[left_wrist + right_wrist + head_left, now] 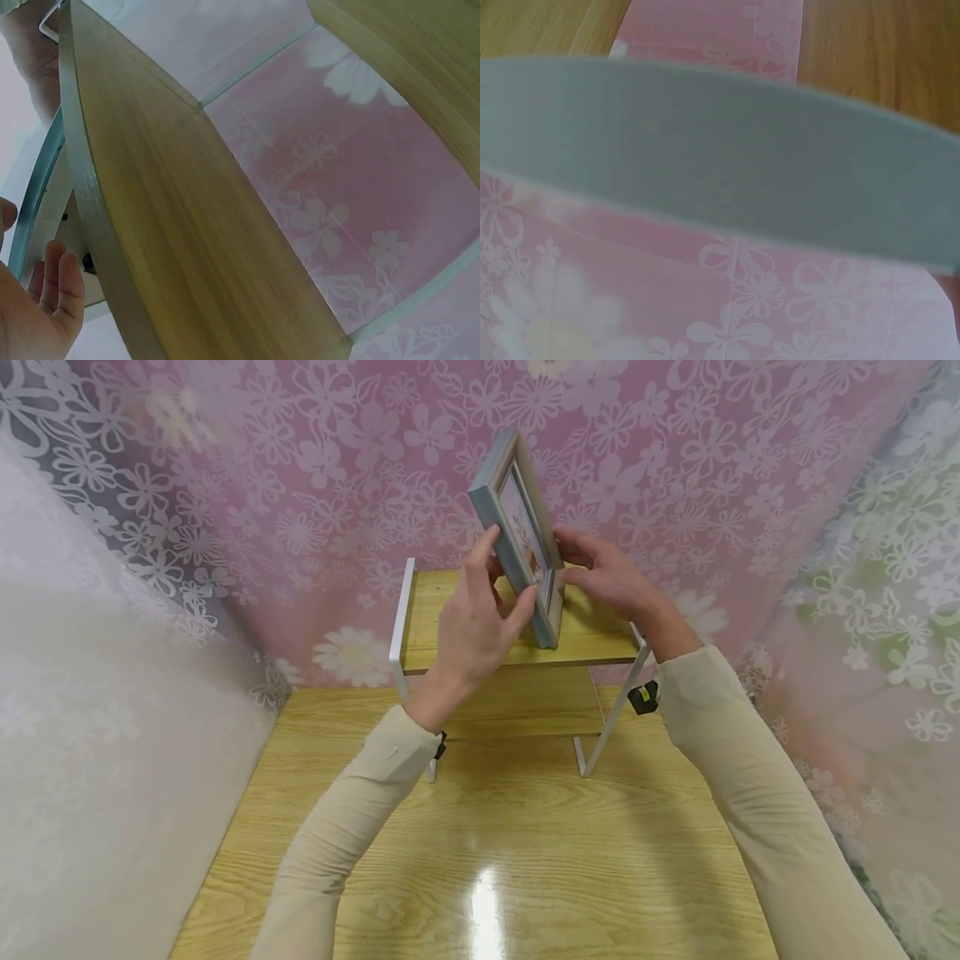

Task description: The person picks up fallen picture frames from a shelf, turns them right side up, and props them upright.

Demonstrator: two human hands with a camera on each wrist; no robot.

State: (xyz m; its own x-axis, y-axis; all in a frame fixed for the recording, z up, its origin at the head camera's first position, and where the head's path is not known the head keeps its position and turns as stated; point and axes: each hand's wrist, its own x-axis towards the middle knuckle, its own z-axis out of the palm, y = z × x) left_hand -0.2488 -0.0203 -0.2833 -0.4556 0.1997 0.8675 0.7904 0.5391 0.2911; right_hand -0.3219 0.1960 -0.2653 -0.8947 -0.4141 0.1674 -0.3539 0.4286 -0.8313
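A grey-blue picture frame (517, 535) with a picture behind its front stands tilted on edge above the top of a small wooden two-tier table (442, 602). My left hand (480, 610) grips its near left side, thumb at the lower front and fingers along the edge. My right hand (607, 577) holds the frame's right side; part of its fingers is hidden behind it. In the left wrist view, the left hand (37, 307) is beside the frame's teal edge (37, 187). A grey table leg (720, 150) fills the right wrist view, hiding most of that hand.
White metal legs (401, 618) flank the table, and a lower shelf (517, 702) lies beneath its top. Pink floral wall covering (337, 527) rises close behind. Pale walls stand at both sides. A glossy wooden floor (540, 852) spreads in front.
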